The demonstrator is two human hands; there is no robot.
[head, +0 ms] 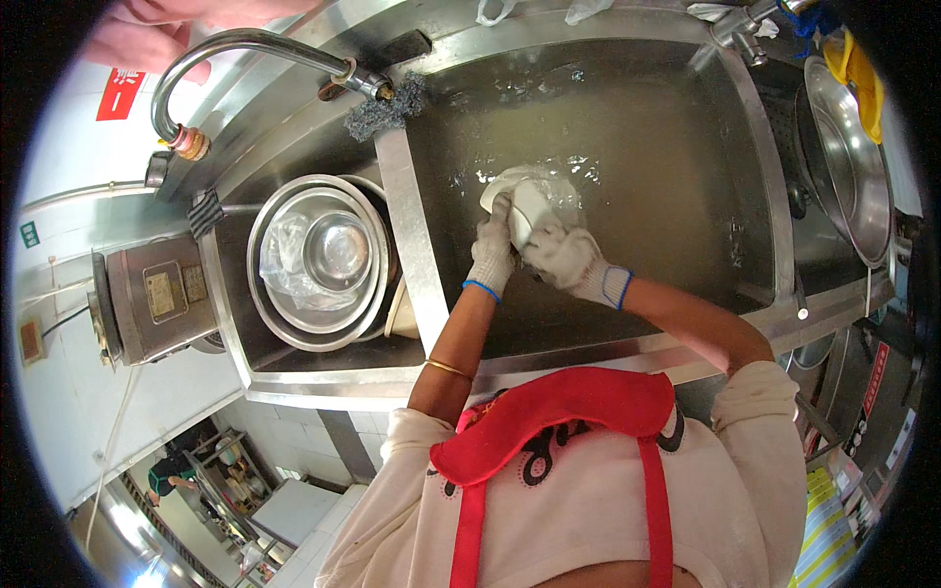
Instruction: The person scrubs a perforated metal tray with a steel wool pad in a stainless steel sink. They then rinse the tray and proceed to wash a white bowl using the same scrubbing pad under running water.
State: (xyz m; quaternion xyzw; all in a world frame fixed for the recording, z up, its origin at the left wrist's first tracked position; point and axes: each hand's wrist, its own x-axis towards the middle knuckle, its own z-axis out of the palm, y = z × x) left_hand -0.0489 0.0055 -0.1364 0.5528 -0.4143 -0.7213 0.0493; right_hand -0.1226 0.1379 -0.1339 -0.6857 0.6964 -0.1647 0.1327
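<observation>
A white dish (531, 202), perhaps more than one piece, is tilted at the surface of cloudy water in a large steel sink basin (676, 323). My left hand (494, 246), in a knitted glove with a blue cuff edge, grips its left side, with a finger laid over the white face. At the lower right edge of the dish, my right hand (570, 259) curls its gloved fingers against it. The right fingertips are blurred and partly hidden. Ripples and glints surround the dish, and its far part lies under water.
Nested steel bowls (320, 338) with a clear plastic bag (283, 253) stand in the left basin. Above the divider (412, 220) hangs a faucet (257, 40), near a grey scouring pad (386, 110). A large steel bowl (845, 162) leans at right. A person (167, 474) is in the background.
</observation>
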